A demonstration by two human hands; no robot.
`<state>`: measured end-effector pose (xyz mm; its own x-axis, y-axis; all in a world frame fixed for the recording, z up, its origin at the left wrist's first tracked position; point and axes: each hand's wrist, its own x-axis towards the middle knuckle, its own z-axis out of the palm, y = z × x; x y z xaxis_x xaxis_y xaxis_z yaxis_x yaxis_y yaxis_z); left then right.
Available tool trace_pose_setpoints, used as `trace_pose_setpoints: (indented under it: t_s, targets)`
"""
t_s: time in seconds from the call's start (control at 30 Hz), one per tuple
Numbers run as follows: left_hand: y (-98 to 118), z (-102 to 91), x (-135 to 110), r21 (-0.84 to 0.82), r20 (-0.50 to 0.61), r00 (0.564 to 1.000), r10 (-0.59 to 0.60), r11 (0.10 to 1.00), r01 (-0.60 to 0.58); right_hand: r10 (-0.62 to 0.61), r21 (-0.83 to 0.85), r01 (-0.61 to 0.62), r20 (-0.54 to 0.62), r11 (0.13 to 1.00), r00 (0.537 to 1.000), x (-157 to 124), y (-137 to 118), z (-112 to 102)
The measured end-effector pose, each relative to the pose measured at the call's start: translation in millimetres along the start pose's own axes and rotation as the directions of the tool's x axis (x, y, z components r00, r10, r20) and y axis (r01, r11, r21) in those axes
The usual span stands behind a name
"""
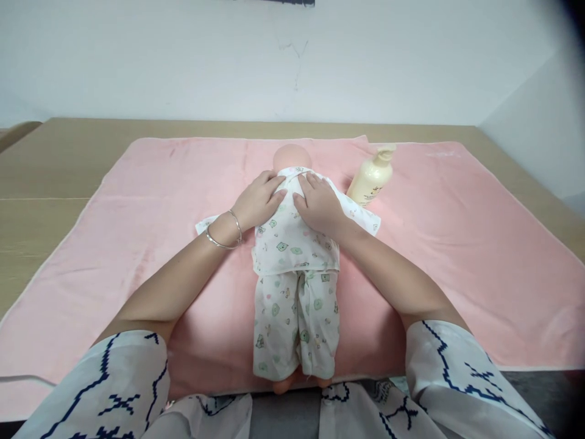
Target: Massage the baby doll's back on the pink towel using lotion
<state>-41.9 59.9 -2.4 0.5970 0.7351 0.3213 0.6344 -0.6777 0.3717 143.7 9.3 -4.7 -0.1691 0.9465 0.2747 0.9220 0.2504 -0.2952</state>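
Note:
A baby doll [295,262] in a white printed shirt and trousers lies lengthwise on a pink towel [448,244], head away from me. My left hand [261,198], with a silver bangle at the wrist, lies flat on the doll's upper back, fingers stretched out toward the neck. My right hand [319,201] rests flat beside it on the other shoulder, fingers also spread. Neither hand grips anything. The doll's bare head [292,157] shows just beyond my fingertips and its feet reach the table's near edge.
A cream pump bottle [371,180] lies tilted on the towel just right of the doll's shoulder, close to my right hand. The towel covers a wooden table [50,177] against a white wall. My patterned sleeves fill the bottom of the view.

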Motion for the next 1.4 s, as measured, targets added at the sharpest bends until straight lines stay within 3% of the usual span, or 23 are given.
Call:
trace_pose_setpoints:
  t_s: [0.2,0.4,0.53,0.6,0.7,0.87,1.03,1.13,1.27,1.33,1.4]
  targets:
    - [18.0,11.6,3.0,0.07,-0.026,0.981,-0.192,0.979,0.194,-0.003,-0.025,0.003,0.005,1.0,1.0,0.0,0.0,0.1]
    - [9.8,5.9,6.2,-0.022,0.025,0.974,-0.225,0.974,0.225,0.013,-0.112,-0.003,0.093,0.994,0.996,-22.2,-25.8,-11.3]
    - [24.4,10.5,-7.7,0.168,0.0,0.994,-0.107,0.98,0.105,-0.012,-0.075,0.022,0.125,0.997,0.992,-14.1,-13.8,-14.8]
    - [32.4,13.9,-11.5,0.242,-0.043,0.995,-0.095,0.965,0.102,-0.006,-0.018,0.009,0.143,1.0,0.99,-3.7,-1.3,-14.6]
    - [31.3,14.6,-7.3,0.239,-0.071,0.985,-0.158,0.956,0.171,0.007,-0.006,-0.007,0.14,1.0,0.99,1.8,3.7,-13.3]
    - [23.6,10.6,-1.9,0.187,-0.027,0.962,-0.273,0.944,0.273,0.004,-0.139,0.007,0.08,0.99,0.997,-17.7,-19.4,-12.9]
    - [43.6,15.9,-16.0,0.264,-0.135,0.975,-0.178,0.942,0.209,-0.035,-0.066,0.041,0.09,0.997,0.995,-8.7,-9.0,-15.9]
    - [38.6,14.3,-12.0,0.236,-0.103,0.978,-0.181,0.951,0.201,-0.014,-0.051,0.02,0.108,0.999,0.994,-2.9,-4.9,-13.8]
    - [24.2,7.8,-0.4,0.162,-0.002,0.95,-0.313,0.937,0.309,0.026,-0.145,-0.011,0.102,0.989,0.994,-18.9,-26.0,-12.0]
    - [29.2,8.3,-2.9,0.185,0.008,0.926,-0.377,0.911,0.369,-0.005,-0.166,0.022,0.099,0.986,0.995,-25.8,-33.5,-14.0]
    - [42.2,12.1,-11.3,0.233,-0.041,0.929,-0.368,0.9,0.367,-0.034,-0.139,0.048,0.102,0.989,0.994,-23.9,-30.3,-17.0]
